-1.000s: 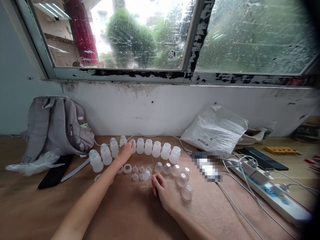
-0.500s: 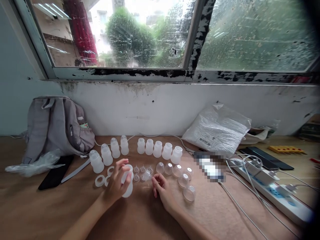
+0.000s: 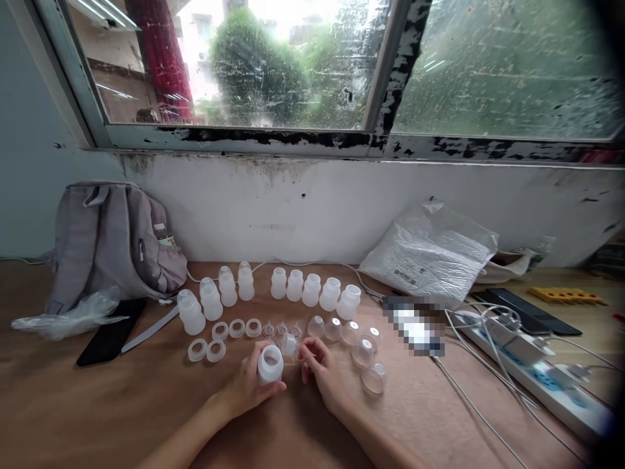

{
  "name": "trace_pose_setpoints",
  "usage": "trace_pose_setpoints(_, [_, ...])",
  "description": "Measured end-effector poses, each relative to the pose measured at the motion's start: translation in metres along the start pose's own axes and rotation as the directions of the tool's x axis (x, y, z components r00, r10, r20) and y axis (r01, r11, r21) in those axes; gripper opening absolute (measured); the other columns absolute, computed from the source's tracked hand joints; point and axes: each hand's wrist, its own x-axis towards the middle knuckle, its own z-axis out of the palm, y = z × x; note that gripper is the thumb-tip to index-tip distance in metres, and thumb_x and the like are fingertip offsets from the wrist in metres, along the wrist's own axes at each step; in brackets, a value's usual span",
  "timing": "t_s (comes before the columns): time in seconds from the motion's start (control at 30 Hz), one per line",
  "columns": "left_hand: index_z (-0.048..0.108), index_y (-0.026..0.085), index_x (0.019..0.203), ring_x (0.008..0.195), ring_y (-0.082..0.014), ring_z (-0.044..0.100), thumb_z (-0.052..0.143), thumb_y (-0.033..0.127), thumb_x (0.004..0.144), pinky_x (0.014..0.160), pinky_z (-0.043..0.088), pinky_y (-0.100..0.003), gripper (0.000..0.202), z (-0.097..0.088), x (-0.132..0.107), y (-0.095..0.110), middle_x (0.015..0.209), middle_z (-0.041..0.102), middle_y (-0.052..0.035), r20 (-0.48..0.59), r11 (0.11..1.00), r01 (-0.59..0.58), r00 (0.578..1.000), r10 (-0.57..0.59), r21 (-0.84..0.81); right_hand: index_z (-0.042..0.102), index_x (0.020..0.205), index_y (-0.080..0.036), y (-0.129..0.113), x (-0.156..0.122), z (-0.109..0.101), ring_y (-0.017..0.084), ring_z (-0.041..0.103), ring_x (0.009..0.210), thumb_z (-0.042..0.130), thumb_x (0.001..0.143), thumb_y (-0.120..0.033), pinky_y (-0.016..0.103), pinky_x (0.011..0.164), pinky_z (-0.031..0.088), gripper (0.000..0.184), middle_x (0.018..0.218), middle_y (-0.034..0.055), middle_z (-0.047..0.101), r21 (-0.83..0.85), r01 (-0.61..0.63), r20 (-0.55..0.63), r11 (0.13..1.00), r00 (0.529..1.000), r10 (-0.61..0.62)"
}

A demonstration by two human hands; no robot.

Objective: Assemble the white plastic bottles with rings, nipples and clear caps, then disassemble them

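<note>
My left hand (image 3: pixel 247 384) is wrapped round a frosted white baby bottle (image 3: pixel 270 368), whose open mouth tilts up toward me. Close to its right, the fingers of my right hand (image 3: pixel 322 371) pinch a clear bottle nipple (image 3: pixel 289 345); its lower edge is partly hidden by the fingertips. Behind both hands, several more clear nipples (image 3: pixel 268 330) lie on the table. White screw rings (image 3: pixel 215 351) are spread to the left of my left hand. Clear dome caps (image 3: pixel 362 352) stand to the right of my right hand.
Capped bottles (image 3: pixel 211 299) stand at the back left, open bottles (image 3: pixel 311 290) at the back centre. A grey backpack (image 3: pixel 110 241) and a black phone-like slab (image 3: pixel 110 332) are left. Rightward lie a plastic mailer (image 3: pixel 434 254), a blurred device, cables and a power strip (image 3: pixel 532 374).
My left hand has turned the bottle so its mouth faces me and brought it right, nearer my right hand. The rings it covered now show. My right hand has barely moved.
</note>
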Motion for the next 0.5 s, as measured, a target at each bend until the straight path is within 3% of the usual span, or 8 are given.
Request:
trace_pose_setpoints(0.1, [0.046, 0.02, 0.107, 0.088, -0.0211, 0.054, 0.062, 0.039, 0.067, 0.079, 0.044, -0.033, 0.047, -0.003, 0.002, 0.007, 0.097, 0.055, -0.0075, 0.031, 0.997, -0.055, 0.998, 0.054, 0.051, 0.045, 0.077, -0.02, -0.008, 0.002, -0.001, 0.007, 0.044, 0.041, 0.051, 0.075, -0.049, 0.02, 0.039, 0.036, 0.03, 0.065, -0.0035, 0.049, 0.012, -0.006, -0.013, 1.0, 1.0, 0.006])
trace_pose_setpoints(0.23, [0.048, 0.021, 0.111, 0.086, -0.021, 0.054, 0.066, 0.038, 0.063, 0.077, 0.043, -0.031, 0.054, -0.008, 0.004, 0.011, 0.096, 0.056, -0.0072, -0.055, 0.998, -0.031, 0.998, 0.034, 0.053, 0.047, 0.078, -0.02, -0.029, 0.006, -0.009, 0.008, 0.047, 0.045, 0.053, 0.076, -0.046, 0.022, 0.043, 0.04, 0.027, 0.068, -0.0025, 0.048, -0.005, 0.1, -0.023, 0.995, 0.995, -0.1])
trace_pose_setpoints(0.37, [0.051, 0.02, 0.103, 0.078, -0.0185, 0.056, 0.068, 0.035, 0.061, 0.068, 0.044, -0.027, 0.047, -0.009, 0.003, 0.01, 0.088, 0.06, -0.0044, -0.095, 0.996, 0.085, 0.992, -0.087, -0.019, 0.05, 0.079, -0.019, -0.047, 0.012, -0.021, 0.008, 0.047, 0.047, 0.054, 0.077, -0.041, 0.023, 0.045, 0.039, 0.023, 0.07, -0.0011, 0.049, -0.148, 0.217, 0.095, 0.965, 0.974, -0.205])
trace_pose_setpoints(0.5, [0.054, 0.02, 0.102, 0.084, -0.0199, 0.056, 0.065, 0.033, 0.064, 0.074, 0.043, -0.028, 0.042, -0.009, 0.005, 0.01, 0.095, 0.061, -0.0051, -0.075, 0.995, 0.078, 0.994, -0.083, -0.065, 0.051, 0.079, -0.019, -0.052, 0.014, -0.028, 0.01, 0.049, 0.05, 0.052, 0.079, -0.038, 0.024, 0.048, 0.039, 0.019, 0.063, -0.0019, 0.049, -0.283, 0.252, 0.207, 0.925, 0.958, -0.198])
